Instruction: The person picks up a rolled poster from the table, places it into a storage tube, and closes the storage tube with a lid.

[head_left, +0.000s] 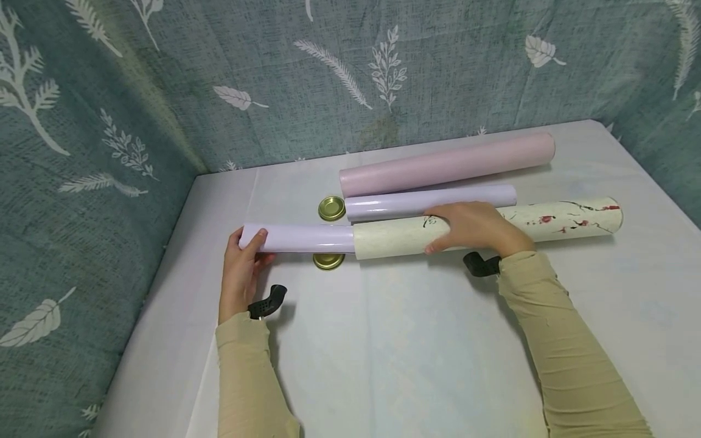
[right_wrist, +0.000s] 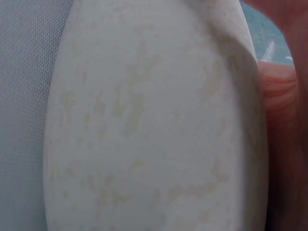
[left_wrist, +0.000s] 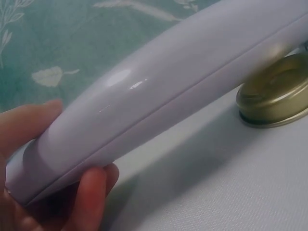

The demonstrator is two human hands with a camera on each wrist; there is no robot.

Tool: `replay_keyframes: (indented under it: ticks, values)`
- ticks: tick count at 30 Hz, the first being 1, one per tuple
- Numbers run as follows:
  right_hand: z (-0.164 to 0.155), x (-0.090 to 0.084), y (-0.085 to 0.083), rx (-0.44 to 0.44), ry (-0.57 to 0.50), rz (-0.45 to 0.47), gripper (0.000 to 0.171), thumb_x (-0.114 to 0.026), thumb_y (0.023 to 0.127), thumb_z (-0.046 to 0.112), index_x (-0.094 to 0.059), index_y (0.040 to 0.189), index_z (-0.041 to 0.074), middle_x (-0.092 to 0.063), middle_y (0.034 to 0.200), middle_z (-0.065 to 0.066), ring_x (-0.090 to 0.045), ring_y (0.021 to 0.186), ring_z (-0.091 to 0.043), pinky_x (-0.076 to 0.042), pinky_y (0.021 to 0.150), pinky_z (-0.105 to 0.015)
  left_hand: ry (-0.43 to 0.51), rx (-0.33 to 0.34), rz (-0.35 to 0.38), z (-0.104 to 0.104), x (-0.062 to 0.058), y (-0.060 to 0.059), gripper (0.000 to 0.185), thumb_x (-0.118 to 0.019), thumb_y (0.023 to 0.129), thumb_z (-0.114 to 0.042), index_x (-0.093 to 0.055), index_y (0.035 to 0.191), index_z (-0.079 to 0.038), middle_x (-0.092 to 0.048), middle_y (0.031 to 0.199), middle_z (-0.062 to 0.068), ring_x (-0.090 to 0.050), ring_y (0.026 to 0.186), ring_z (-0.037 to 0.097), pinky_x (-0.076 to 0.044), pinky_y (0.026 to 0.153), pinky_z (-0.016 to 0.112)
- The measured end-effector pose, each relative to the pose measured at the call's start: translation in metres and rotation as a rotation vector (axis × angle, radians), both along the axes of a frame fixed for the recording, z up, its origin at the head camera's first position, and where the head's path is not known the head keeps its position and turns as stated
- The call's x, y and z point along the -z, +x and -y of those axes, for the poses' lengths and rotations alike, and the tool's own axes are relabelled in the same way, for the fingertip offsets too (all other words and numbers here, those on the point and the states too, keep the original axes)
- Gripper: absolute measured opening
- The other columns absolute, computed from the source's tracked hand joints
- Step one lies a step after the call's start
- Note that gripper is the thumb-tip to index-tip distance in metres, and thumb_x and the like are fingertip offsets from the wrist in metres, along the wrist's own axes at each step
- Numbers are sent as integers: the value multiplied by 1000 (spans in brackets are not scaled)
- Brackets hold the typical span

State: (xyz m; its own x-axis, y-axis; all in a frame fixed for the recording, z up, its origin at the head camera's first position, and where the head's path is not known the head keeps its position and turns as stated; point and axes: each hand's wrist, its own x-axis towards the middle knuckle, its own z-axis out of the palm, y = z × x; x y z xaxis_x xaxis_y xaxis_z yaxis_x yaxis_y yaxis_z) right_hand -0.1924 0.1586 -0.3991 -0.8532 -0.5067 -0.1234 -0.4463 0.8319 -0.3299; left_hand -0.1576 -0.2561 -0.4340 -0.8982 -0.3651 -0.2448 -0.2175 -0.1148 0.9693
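My left hand (head_left: 241,267) grips the left end of a glossy lavender tube (head_left: 303,238), thumb on top and fingers beneath. In the left wrist view a lengthwise seam runs along this lavender tube (left_wrist: 159,103). Its right end meets the open left end of a wider cream tube (head_left: 394,238) and appears to sit inside it; how deep is hidden. Red blossoms and dark branches decorate the cream tube. My right hand (head_left: 473,225) holds it around the middle from above. Up close, the right wrist view shows the cream tube's mottled surface (right_wrist: 144,120).
Just behind lies a second lavender tube (head_left: 432,202), and beyond it a thicker pink tube (head_left: 449,163). One gold lid (head_left: 331,208) rests near their left ends; another gold lid (head_left: 328,261) is partly covered by the held tube. Leaf-patterned cloth (head_left: 274,91) hangs behind the white table (head_left: 416,365).
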Motion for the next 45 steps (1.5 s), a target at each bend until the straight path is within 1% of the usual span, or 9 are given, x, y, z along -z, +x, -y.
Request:
replay_keyframes:
  ticks: [4,9,15,21,26,31,35,40,45]
  values:
    - [1,0,0,-6,2,-6,84,-62,60,70,-48,128,23,-50,126,2,-49,111,-24,-39,85,-45,1,27,-6,1,0,0,76,-71,75,-31,-27,136,-17,-36,125,8,-50,96,19,-51,65,24]
    - [1,0,-1,-4,2,-8,83,-63,60,69,-48,128,24,-51,126,4,-49,111,-22,-39,84,-44,-11,66,6,0,-2,1,79,-71,75,-34,-25,138,-18,-34,128,7,-50,98,19,-51,66,23]
    - [1,-1,-1,2,4,-4,80,-64,61,68,-48,127,26,-51,125,5,-49,111,-21,-40,82,-45,-39,80,7,-2,-2,1,76,-70,76,-35,-27,137,-19,-36,127,8,-51,96,19,-50,66,22]
    - [2,0,-1,5,-4,-3,79,-65,61,66,-49,127,27,-51,125,6,-49,110,-20,-40,82,-43,-92,120,41,-1,-1,0,78,-70,74,-38,-26,137,-21,-34,129,8,-50,97,21,-49,65,22]
    - [2,0,-1,4,-5,-3,79,-65,61,66,-49,127,26,-51,125,5,-49,110,-21,-39,83,-44,-103,148,32,-1,-1,2,77,-70,75,-37,-27,136,-21,-35,128,9,-51,94,20,-49,64,22]
    - [1,-1,0,13,-9,1,79,-65,61,66,-49,127,26,-51,125,5,-49,110,-20,-39,83,-43,-112,159,29,-2,-1,1,74,-68,75,-40,-28,134,-21,-37,126,9,-51,95,19,-49,63,21]
    - [-1,-1,1,15,-12,-3,80,-65,61,66,-49,127,24,-52,124,3,-50,109,-22,-40,81,-44,-107,163,32,-2,-1,1,69,-66,77,-44,-31,132,-20,-40,121,11,-53,87,19,-48,60,21]
    - [0,-1,1,16,-14,-12,79,-65,61,67,-49,127,25,-53,123,4,-51,107,-21,-40,80,-43,-145,165,73,-2,-2,2,68,-64,76,-48,-33,128,-18,-44,116,11,-54,69,16,-46,55,20]
    - [1,0,0,11,-10,-24,79,-64,61,68,-50,126,26,-52,123,6,-51,107,-20,-41,79,-43,-160,167,93,-3,-3,3,64,-63,78,-46,-34,126,-17,-45,113,9,-54,64,15,-45,53,20]
